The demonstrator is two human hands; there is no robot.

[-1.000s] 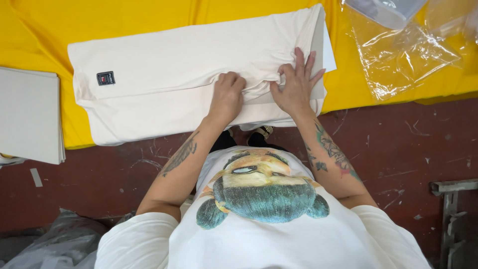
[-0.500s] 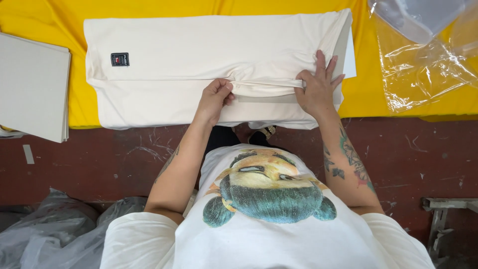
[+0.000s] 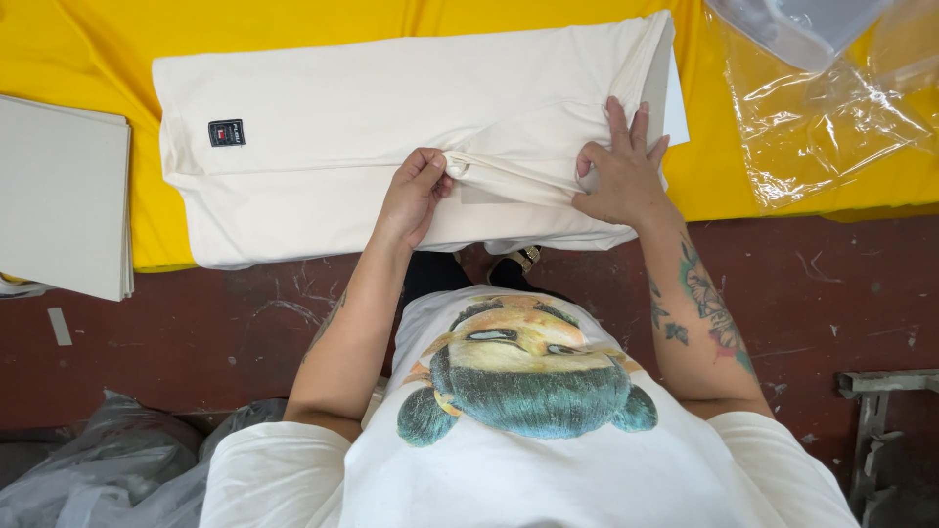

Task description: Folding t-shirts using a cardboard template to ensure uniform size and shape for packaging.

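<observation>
Shirt, cream and half folded, lies flat on the yellow table at 12 o'clock from the person; the left hand pinches a bunched fold of it between thumb and curled fingers, while the right hand, at 3 o'clock from the left, presses open-palmed with fingers spread on the cloth. To fold cleanly, I judge the pinch should stay tight and the flat palm anchor the layers so the fold is drawn taut. Card stack sits at 9 o'clock, clear bags at 2 o'clock.

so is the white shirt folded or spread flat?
Folded: the white shirt lies doubled in layers, left hand pinching a fold, right hand pressing it.
</observation>
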